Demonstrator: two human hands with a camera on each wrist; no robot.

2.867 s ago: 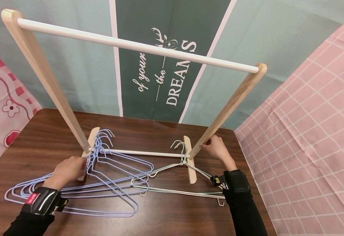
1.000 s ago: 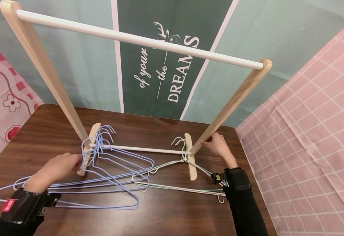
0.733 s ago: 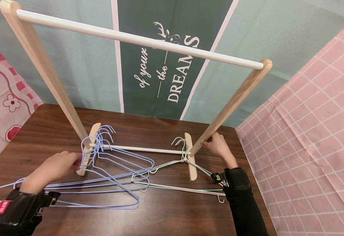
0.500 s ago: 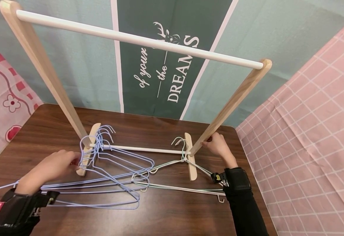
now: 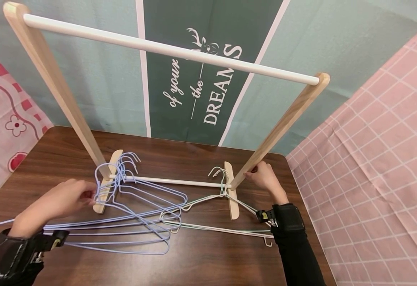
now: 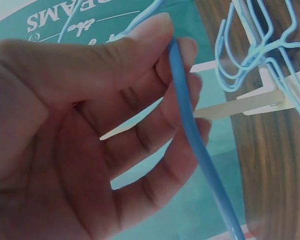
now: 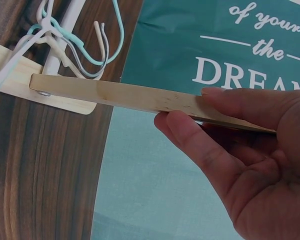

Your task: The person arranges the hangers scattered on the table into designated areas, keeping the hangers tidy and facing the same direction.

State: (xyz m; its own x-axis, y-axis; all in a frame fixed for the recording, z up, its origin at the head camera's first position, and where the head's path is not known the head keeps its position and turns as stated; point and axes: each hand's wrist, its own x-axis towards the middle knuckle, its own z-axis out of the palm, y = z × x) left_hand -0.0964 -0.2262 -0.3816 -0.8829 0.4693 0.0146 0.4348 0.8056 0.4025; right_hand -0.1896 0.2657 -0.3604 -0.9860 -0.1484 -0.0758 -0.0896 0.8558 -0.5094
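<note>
At the rack's left foot, my left hand pinches a blue wire hanger near its neck, between thumb and fingertips. The hook of this hanger curves up in front of the rack's left post. Several other blue hangers lie bunched against the lower bar, their hooks pointing back. My right hand grips the right wooden post low down, thumb on one side and fingers on the other. A few white and green hangers lie beside it, hooks over the lower bar near the right foot.
The wooden clothes rack has a white top bar and a white lower bar. It stands on a dark wood table. A green printed curtain hangs behind, and pink checked cloth hangs at the right.
My left hand has drawn one blue hanger leftward, parting its hook and left end from the bunch. The right hand keeps its hold on the post. The view has shifted slightly.
</note>
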